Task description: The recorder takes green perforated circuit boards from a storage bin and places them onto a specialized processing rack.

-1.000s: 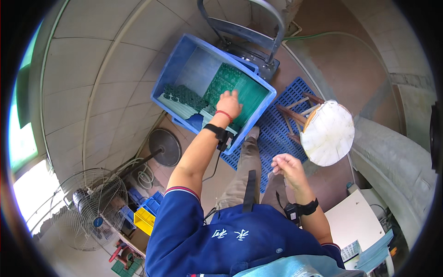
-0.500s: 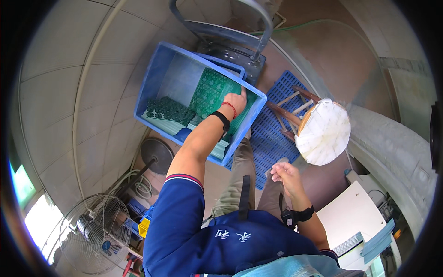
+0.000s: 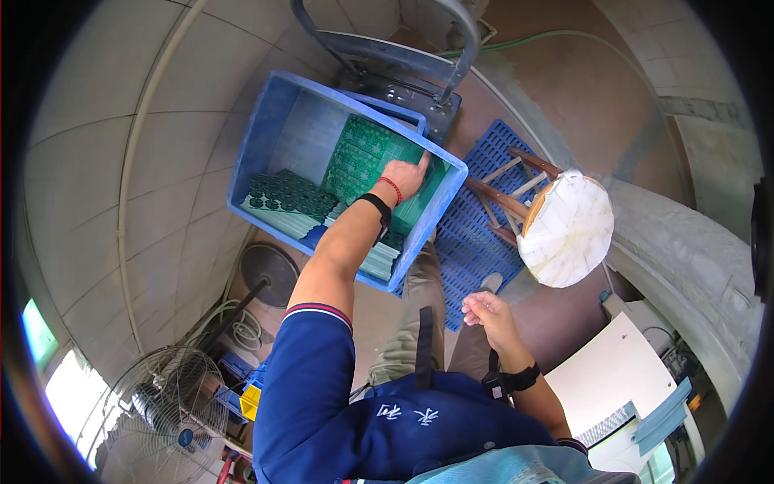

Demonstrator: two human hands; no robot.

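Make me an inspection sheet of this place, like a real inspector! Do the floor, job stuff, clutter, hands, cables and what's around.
Surface: reddish-brown floor, with a blue grid mat.
Job's things: stacked green pieces in a blue crate.
Clutter: white-topped stool by the mat; yellow bin, partly hidden.
Hands: left hand inside the crate, over the green pieces, contact unclear; right hand outside it, fingers curled, grip unclear.
Cables: green hose or cable along the floor; pale coil near the fan.
Surroundings: pale wall, trolley.

Two white characters (image 3: 426, 416) — across the blue shirt (image 3: 322, 419) front
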